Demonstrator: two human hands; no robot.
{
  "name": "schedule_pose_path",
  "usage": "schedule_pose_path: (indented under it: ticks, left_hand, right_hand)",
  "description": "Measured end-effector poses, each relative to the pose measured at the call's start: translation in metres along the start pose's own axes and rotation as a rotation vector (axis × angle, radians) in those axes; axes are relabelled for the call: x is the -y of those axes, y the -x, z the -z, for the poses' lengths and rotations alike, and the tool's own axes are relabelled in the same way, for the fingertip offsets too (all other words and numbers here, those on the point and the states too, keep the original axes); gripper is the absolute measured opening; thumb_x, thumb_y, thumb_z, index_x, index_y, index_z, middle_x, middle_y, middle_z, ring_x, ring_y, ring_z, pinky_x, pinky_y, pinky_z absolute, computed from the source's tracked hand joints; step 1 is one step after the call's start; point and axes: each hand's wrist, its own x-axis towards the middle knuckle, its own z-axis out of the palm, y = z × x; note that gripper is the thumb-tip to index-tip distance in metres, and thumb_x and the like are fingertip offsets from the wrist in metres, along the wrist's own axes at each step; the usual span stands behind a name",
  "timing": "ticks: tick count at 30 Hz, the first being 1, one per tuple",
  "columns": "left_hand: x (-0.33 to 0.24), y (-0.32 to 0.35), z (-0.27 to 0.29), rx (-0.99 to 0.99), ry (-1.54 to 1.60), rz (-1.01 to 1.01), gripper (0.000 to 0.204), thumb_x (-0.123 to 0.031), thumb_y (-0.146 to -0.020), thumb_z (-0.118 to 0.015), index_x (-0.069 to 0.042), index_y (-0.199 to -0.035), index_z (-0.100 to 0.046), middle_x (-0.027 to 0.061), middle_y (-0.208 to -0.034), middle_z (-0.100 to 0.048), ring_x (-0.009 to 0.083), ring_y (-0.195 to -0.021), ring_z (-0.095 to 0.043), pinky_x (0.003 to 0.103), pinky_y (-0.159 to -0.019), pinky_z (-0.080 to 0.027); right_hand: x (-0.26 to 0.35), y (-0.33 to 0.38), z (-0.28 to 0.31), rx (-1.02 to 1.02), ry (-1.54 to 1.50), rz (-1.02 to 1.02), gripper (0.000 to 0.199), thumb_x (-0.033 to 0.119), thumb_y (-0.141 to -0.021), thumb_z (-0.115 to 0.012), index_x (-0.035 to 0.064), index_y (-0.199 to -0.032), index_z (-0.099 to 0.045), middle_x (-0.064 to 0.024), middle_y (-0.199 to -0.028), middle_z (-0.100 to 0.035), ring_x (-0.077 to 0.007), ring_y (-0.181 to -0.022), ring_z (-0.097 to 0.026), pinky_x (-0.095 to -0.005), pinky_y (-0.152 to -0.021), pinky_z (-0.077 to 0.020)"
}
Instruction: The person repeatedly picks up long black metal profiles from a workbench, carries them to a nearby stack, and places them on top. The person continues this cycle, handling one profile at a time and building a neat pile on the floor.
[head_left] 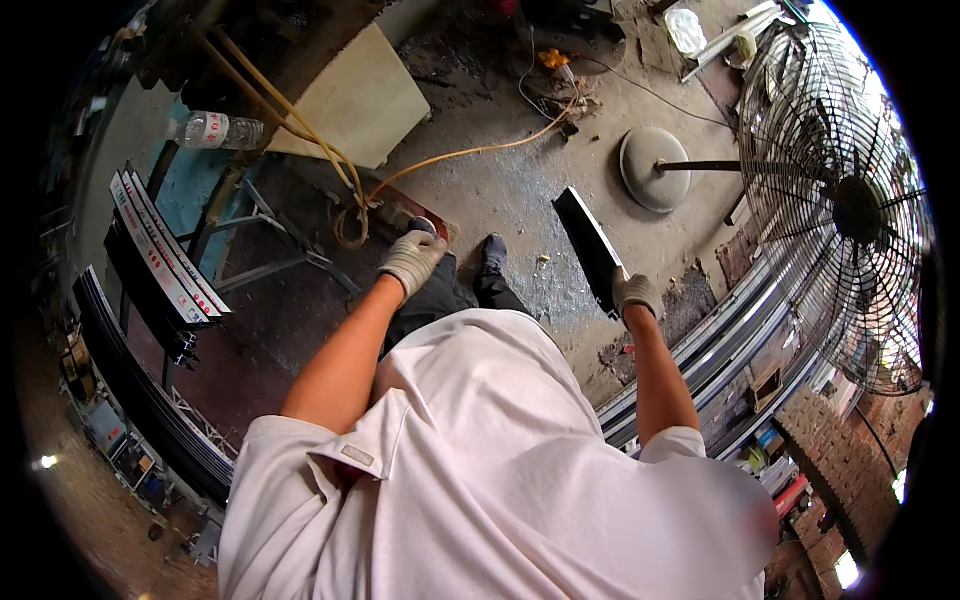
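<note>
On the right, my gloved right hand [637, 292] is closed around the near end of a short black profile [592, 250]. This piece has a pale strip along one edge and slants away from me over the floor. My left hand [413, 262], also gloved, has its fingers curled in front of my dark trousers. Right beyond it sits a small rounded dark part [423, 226] beside a red surface [435, 226]. What the left fingers hold, if anything, is hidden by the glove.
A large caged fan [850, 205] on a round base [655, 170] stands to the right, near long metal profiles [715, 340]. More profiles [165, 250] are stacked at left, by a plastic bottle [220, 131]. A yellow hose [470, 152] and glittering shavings [535, 250] lie on the floor.
</note>
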Motion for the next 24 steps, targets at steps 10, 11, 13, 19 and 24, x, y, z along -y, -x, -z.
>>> schedule_pose_path:
  ticks: [10, 11, 13, 19, 24]
  left_hand:
    - [-0.142, 0.007, -0.009, 0.107, -0.541, -0.333, 0.074, -0.035, -0.082, -0.068, -0.008, -0.143, -0.036, 0.0214, -0.138, -0.047, 0.0376, -0.122, -0.051, 0.043, -0.103, -0.043]
    - [-0.153, 0.004, -0.011, 0.117, -0.559, -0.367, 0.078, -0.034, -0.081, -0.069, -0.009, -0.146, -0.032, 0.0204, -0.14, -0.044, 0.0373, -0.124, -0.05, 0.043, -0.104, -0.042]
    - [-0.18, -0.001, -0.013, 0.144, -0.633, -0.429, 0.085, -0.034, -0.081, -0.07, -0.011, -0.15, -0.026, 0.0185, -0.145, -0.039, 0.0359, -0.128, -0.047, 0.044, -0.105, -0.041]
    - [-0.215, -0.018, -0.017, -0.003, -0.814, -0.761, 0.087, -0.022, -0.076, -0.073, -0.012, -0.15, -0.027, 0.0141, -0.145, -0.041, 0.0314, -0.13, -0.045, 0.044, -0.108, -0.037]
    - [-0.214, -0.031, -0.006, -0.042, -0.59, -0.828, 0.051, -0.017, -0.074, -0.072, -0.009, -0.121, -0.056, 0.0117, -0.118, -0.059, 0.0311, -0.115, -0.055, 0.039, -0.099, -0.045]
  right_hand:
    - [0.071, 0.088, 0.074, -0.458, 0.261, 0.51, 0.045, 0.048, -0.089, -0.057, 0.0036, -0.099, -0.059, -0.0198, -0.089, -0.065, -0.0365, -0.076, -0.066, -0.0462, -0.066, -0.0532]
    - [0.081, 0.093, 0.08, -0.495, 0.276, 0.586, 0.044, 0.046, -0.089, -0.058, 0.0032, -0.099, -0.059, -0.0191, -0.089, -0.064, -0.0356, -0.076, -0.066, -0.0461, -0.065, -0.0532]
    - [0.101, 0.112, 0.1, -0.572, 0.302, 0.735, 0.043, 0.044, -0.088, -0.06, 0.0023, -0.098, -0.058, -0.0177, -0.091, -0.064, -0.0338, -0.076, -0.066, -0.0459, -0.065, -0.0531]
    - [0.131, 0.153, 0.134, -0.747, 0.554, 0.952, 0.044, 0.036, -0.086, -0.061, -0.0025, -0.107, -0.057, -0.0133, -0.089, -0.063, -0.026, -0.077, -0.064, -0.0376, -0.066, -0.0512]
    - [0.147, 0.189, 0.16, -0.835, 0.684, 1.082, 0.032, 0.02, -0.087, -0.054, -0.0041, -0.108, -0.057, -0.0121, -0.091, -0.062, -0.0238, -0.079, -0.06, -0.0375, -0.068, -0.0483]
